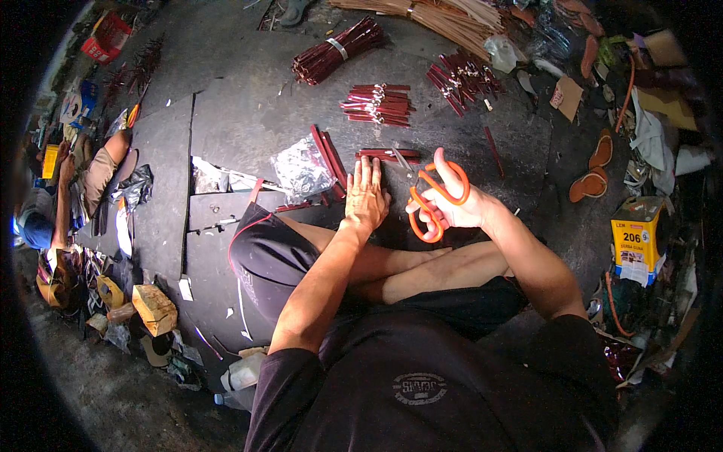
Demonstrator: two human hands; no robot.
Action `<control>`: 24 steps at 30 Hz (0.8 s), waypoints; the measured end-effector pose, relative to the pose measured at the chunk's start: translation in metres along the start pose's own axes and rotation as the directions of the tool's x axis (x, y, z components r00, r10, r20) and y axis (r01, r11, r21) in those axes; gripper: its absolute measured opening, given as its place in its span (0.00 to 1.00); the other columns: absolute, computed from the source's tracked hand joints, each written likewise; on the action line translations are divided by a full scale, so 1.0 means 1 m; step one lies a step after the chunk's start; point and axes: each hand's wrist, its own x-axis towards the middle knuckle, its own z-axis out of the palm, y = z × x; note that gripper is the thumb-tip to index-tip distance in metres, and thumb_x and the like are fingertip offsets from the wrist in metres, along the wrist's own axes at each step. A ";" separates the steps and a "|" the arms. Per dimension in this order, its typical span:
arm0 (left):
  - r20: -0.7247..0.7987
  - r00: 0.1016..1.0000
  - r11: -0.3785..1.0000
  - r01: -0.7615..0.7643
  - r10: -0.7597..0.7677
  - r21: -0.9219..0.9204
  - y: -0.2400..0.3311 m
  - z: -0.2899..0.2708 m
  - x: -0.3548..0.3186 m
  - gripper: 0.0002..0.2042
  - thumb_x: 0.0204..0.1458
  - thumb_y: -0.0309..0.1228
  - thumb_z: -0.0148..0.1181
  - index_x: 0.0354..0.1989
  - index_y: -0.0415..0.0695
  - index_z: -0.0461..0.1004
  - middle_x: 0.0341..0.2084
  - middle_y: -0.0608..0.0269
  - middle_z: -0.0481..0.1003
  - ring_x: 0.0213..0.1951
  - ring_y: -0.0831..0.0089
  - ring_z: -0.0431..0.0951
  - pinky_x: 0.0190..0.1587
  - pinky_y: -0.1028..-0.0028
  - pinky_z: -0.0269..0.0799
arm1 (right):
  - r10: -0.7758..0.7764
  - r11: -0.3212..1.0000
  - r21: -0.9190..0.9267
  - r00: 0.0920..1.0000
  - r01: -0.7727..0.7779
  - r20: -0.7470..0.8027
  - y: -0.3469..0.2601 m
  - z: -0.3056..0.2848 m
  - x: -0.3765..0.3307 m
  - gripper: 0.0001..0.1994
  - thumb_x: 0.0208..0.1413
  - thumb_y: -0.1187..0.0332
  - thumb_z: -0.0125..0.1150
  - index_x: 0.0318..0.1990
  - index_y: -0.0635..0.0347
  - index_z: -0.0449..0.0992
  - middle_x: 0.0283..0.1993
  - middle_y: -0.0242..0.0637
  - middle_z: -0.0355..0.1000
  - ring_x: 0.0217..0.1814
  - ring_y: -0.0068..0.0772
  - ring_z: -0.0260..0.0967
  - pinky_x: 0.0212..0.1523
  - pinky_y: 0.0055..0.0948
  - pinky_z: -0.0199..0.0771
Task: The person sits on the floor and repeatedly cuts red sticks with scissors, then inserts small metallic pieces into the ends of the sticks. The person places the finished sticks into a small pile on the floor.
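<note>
My left hand point(367, 202) lies flat, fingers stretched, with the fingertips on a small group of dark red strips point(390, 153). In my right hand point(468, 207) is a pair of scissors with orange handles point(466, 187). Its blades are parted and point at the strips, beside my left fingertips. A clear plastic bag point(301, 167) and longer dark red strips point(329, 160) lie left of that hand. Farther off are a stack of red strips with shiny metal pieces point(376, 105), a looser pile of similar strips point(463, 79) and a banded bundle point(337, 50).
A single red strip point(493, 151) lies right of the scissors. Brown sandals point(591, 177) and a yellow can point(637, 237) stand at the right among clutter. Another person point(102, 169) sits far left. Light brown strips point(429, 19) lie at the back.
</note>
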 end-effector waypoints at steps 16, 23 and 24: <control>0.027 1.000 1.000 -0.006 0.006 0.024 0.003 -0.003 0.000 0.40 0.55 0.38 0.54 0.72 0.39 0.39 0.71 0.42 0.40 0.72 0.47 0.42 0.71 0.52 0.43 | 0.032 0.999 0.043 0.999 -0.033 0.018 -0.007 -0.006 0.011 0.59 0.36 0.14 0.36 0.44 0.77 0.69 0.29 0.40 0.71 0.27 0.32 0.73 0.39 0.37 0.79; 0.026 1.000 0.999 0.001 -0.002 0.044 0.004 -0.004 0.001 0.40 0.55 0.38 0.54 0.72 0.39 0.39 0.71 0.42 0.41 0.72 0.47 0.42 0.71 0.53 0.44 | 0.039 0.999 0.024 0.999 -0.039 -0.004 -0.006 -0.006 0.010 0.59 0.37 0.15 0.37 0.45 0.77 0.69 0.29 0.40 0.71 0.27 0.33 0.73 0.39 0.38 0.79; 0.027 1.000 0.999 0.001 -0.003 0.048 0.005 -0.005 0.000 0.40 0.55 0.38 0.54 0.72 0.39 0.39 0.71 0.42 0.41 0.72 0.47 0.42 0.71 0.53 0.44 | 0.041 0.999 0.023 0.999 -0.040 -0.011 -0.006 -0.006 0.010 0.59 0.37 0.15 0.37 0.45 0.77 0.69 0.29 0.40 0.70 0.27 0.33 0.73 0.39 0.38 0.79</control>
